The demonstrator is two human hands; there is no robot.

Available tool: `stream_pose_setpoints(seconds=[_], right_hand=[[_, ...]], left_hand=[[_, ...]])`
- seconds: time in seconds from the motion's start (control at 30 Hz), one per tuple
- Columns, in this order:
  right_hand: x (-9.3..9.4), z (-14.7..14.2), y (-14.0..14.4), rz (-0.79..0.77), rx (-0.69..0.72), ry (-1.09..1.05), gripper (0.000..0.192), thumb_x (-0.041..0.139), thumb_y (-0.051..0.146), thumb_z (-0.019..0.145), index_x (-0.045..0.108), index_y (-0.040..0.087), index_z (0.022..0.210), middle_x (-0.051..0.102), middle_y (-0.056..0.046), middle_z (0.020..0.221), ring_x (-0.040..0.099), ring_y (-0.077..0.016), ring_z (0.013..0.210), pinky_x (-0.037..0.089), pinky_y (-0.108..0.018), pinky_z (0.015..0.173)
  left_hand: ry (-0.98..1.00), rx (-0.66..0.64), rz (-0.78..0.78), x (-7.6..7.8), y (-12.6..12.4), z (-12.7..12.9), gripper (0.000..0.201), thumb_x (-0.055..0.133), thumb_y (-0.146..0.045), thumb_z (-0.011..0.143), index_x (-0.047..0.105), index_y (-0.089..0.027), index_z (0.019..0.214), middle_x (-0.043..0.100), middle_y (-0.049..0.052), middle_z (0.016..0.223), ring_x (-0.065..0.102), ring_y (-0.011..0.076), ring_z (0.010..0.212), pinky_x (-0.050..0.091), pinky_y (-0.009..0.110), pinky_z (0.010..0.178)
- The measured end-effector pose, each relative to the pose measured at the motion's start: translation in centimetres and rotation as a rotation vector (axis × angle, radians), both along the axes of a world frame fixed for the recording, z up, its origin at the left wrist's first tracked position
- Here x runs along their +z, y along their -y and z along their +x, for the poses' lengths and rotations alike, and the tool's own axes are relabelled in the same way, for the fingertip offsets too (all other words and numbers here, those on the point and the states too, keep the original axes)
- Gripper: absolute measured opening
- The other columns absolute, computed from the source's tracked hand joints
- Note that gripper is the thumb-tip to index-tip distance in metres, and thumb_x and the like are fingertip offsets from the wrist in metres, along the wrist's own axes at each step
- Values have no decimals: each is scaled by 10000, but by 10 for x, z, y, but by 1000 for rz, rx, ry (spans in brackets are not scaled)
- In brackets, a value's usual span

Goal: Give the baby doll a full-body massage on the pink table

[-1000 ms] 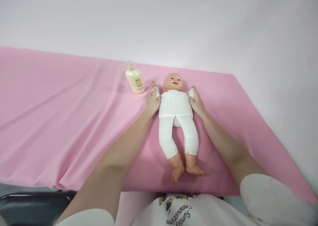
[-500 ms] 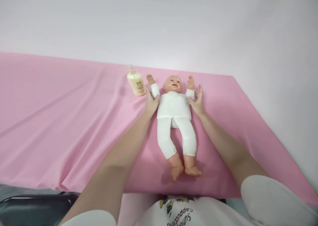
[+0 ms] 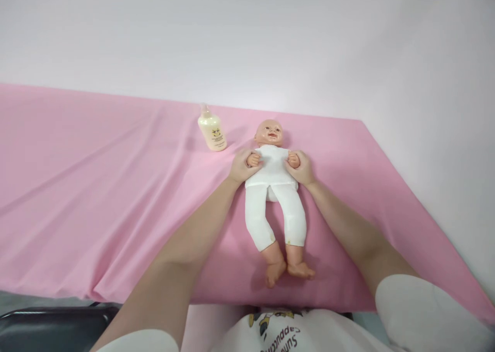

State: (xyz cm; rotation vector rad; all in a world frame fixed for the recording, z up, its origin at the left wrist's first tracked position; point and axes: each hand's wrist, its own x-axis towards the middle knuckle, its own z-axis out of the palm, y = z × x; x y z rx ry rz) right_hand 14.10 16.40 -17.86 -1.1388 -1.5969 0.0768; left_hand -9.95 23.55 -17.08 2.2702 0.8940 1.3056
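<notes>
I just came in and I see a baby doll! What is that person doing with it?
A person has a baby doll lying face up on a pink cloth, feet toward them. The left hand holds one of the doll's arms and the right hand holds the other, with both small doll hands folded in over its white-clothed chest. A cream lotion bottle stands beside the doll's head, untouched.

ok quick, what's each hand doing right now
Left hand: closed on the doll's arm.
Right hand: closed on the doll's other arm.
</notes>
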Motion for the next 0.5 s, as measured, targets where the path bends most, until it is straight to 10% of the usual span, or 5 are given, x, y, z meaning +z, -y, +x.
stream_pose_setpoints(seconds=[0.17,0.3,0.5], right_hand=[[-8,4,-8,-51,-9,0,471,729,513,849,591,238,1205,690,-95,1120,666,-281,1071,553,-479,1007],[-18,10,-18,-76,-94,-67,871,661,587,901,264,185,1564,480,-214,1485,491,-323,1412,404,-543,1200],[-15,19,-21,-59,-148,44,704,353,365,1047,10,290,1657,127,-103,1728,155,-270,1614,196,-590,1304]], left_hand=[[23,58,-60,-4,-6,1,354,741,-402,815,644,-192,1083,733,84,1050,690,257,1019,552,428,982],[85,93,-40,-7,-12,3,546,638,-450,915,517,-148,1353,660,173,1303,630,315,1250,480,490,1119],[128,180,-51,-22,-26,0,797,507,-520,986,202,-108,1596,368,263,1615,323,357,1553,247,527,1290]])
